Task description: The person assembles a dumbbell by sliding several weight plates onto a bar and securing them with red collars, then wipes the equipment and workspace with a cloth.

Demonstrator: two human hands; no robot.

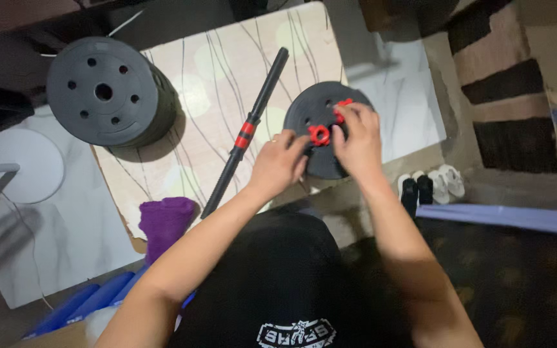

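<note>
A small stack of black weight plates (311, 109) lies on a patterned mat (214, 84). My left hand (278, 164) rests on the near left edge of the stack, its fingers by a red collar nut (319, 135). My right hand (358, 135) lies over the middle of the stack, its fingertips closed on a second red collar nut (342, 105). A black dumbbell bar (247, 129) with a red band lies diagonally on the mat just left of my hands.
A larger stack of black weight plates (107, 90) stands at the mat's far left. A purple cloth (164, 220) lies at the mat's near edge. Pairs of black and white sandals (430, 183) sit right of the stack. Blue flat pieces (91, 299) lie by my left elbow.
</note>
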